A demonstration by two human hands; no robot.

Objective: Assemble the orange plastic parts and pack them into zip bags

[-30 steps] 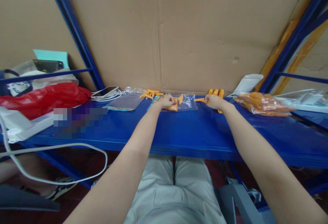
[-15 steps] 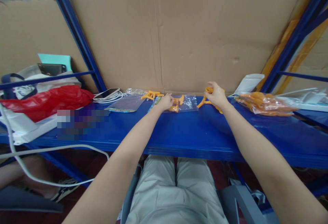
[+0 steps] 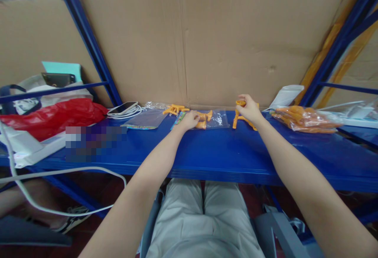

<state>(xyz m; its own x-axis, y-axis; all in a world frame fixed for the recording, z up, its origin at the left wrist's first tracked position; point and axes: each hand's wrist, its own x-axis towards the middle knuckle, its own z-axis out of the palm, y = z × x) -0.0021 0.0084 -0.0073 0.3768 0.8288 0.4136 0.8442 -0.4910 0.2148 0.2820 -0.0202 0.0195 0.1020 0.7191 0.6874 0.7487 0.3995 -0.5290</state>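
Note:
My left hand (image 3: 189, 120) rests on a clear plastic bag (image 3: 220, 118), its fingers curled at the bag's printed end. Orange plastic parts (image 3: 209, 116) lie in or on this bag, just right of those fingers; the hand partly covers them. My right hand (image 3: 249, 108) is closed around a branching orange plastic piece (image 3: 236, 121) with a round cup-like end, held over the blue shelf (image 3: 212, 153). More orange branching pieces (image 3: 176, 109) lie left of my left hand, beside another flat clear bag (image 3: 147, 119).
A filled bag of orange parts (image 3: 304, 119) lies to the right. Further left are a phone (image 3: 125, 107) with a coiled white cable, a red plastic bag (image 3: 59, 116) and a white power strip (image 3: 44, 151). Cardboard (image 3: 230, 45) walls off the back; blue posts (image 3: 91, 49) stand either side.
The orange piece in my right hand has turned, its lower arm swinging right and more upright. My left hand has shifted slightly down on the bag.

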